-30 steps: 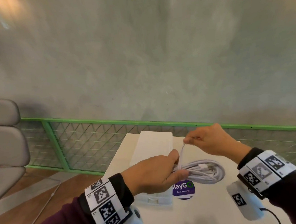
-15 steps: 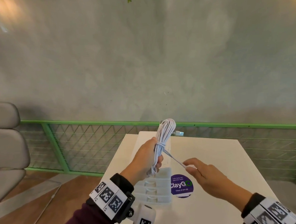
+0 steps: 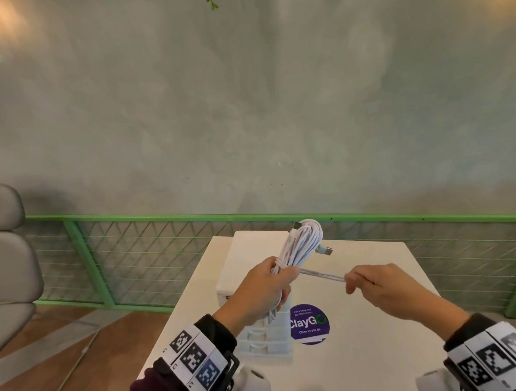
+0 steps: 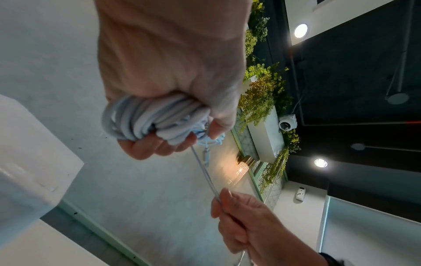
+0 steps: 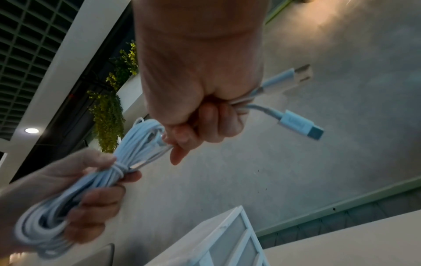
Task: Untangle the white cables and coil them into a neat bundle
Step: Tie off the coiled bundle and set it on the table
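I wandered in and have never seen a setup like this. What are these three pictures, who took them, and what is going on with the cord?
No machine here: a person wears three cameras. The wide picture comes from the head, looking down at both hands; the other two come from each wrist, looking along the fingers. The left hand grips a coiled bundle of white cables held above the table. The right hand pinches the loose cable ends, pulled straight from the bundle's waist, plugs sticking out past its fingers. On the table stand a small white drawer unit and a purple round sticker.
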